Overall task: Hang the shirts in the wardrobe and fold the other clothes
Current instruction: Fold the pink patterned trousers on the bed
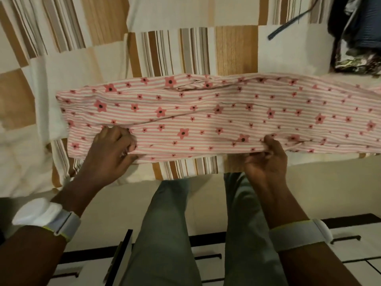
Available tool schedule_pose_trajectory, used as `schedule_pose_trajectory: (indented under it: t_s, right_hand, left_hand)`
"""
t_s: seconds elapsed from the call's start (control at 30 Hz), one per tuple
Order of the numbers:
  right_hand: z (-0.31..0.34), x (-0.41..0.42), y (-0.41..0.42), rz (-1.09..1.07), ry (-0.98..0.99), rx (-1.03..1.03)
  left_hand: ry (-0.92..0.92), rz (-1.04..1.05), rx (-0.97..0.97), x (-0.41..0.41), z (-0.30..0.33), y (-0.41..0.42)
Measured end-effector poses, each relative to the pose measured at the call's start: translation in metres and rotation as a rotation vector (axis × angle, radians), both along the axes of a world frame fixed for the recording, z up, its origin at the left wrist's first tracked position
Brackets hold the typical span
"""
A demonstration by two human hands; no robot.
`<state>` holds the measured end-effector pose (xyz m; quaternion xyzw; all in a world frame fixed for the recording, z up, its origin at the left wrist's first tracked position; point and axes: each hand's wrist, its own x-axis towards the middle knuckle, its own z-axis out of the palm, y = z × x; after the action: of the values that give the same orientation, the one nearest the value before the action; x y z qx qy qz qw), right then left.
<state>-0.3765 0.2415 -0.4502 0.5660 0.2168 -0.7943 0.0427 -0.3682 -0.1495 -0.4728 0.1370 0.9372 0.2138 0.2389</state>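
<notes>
Gripping the near hem with both hands now: the pink striped garment [206, 116], dotted with red flowers, lies stretched flat across the bedspread [185, 48], running from 9 o'clock out past the frame edge at 3 o'clock. The left hand [111, 147] sits at about 8 o'clock, fingers curled in and bunching the cloth near the garment's left end. The right hand [266, 159] is at roughly 4 o'clock, thumb on top and fingers tucked under, pinching a fold of the lower edge (the fabric puckers right at that thumb). Both wrists wear pale bands. Up at 1 o'clock a dark pile of clothes [358, 34] rests on the bedspread, well apart from the garment. Grey-green trousered legs [165, 234] stand at 6 o'clock against the bed edge.
</notes>
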Motion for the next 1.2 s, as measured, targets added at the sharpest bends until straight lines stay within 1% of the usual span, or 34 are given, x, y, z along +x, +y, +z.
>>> schedule_pose_trajectory:
  t_s: [0.17,0.27,0.4,0.47,0.57,0.7,0.77,0.83,0.93,1.0,1.13,1.2]
  right_hand:
    - [-0.009,0.007,0.062,-0.006,-0.078,0.109]
    - [-0.010,0.008,0.098,0.006,-0.084,0.162]
    - [-0.011,0.002,0.130,-0.038,-0.063,0.211]
    - [-0.010,-0.003,0.140,-0.021,-0.072,0.233]
    - [-0.010,-0.007,0.153,0.009,-0.092,0.237]
    - [-0.010,-0.012,0.177,-0.055,-0.059,0.216]
    - [-0.014,-0.014,0.193,-0.129,-0.048,0.209]
    - [-0.016,-0.013,0.223,-0.191,-0.031,0.199]
    - [-0.023,-0.015,0.261,-0.232,0.005,0.177]
    - [-0.025,-0.017,0.295,-0.258,0.005,0.202]
    - [-0.027,-0.022,0.340,-0.149,-0.011,0.328]
    - [-0.028,-0.024,0.357,-0.134,-0.049,0.456]
  left_hand:
    - [0.028,-0.095,-0.079,-0.002,0.003,0.001]
    - [0.036,-0.123,-0.082,-0.008,0.009,0.008]
    - [0.122,-0.017,-0.044,-0.022,0.026,0.035]
    - [0.175,-0.040,-0.032,-0.035,0.029,0.072]
    - [0.198,-0.214,0.068,-0.058,0.021,0.154]
    - [0.231,-0.380,0.288,-0.089,-0.001,0.272]
    - [0.241,-0.460,0.329,-0.100,-0.015,0.320]
    - [0.258,-0.560,0.305,-0.104,-0.025,0.371]
    - [0.228,-0.655,0.195,-0.112,-0.036,0.412]
    - [0.228,-0.730,0.153,-0.116,-0.043,0.442]
    - [0.226,-0.768,0.070,-0.116,-0.044,0.474]
    - [0.216,-0.756,0.049,-0.115,-0.041,0.485]
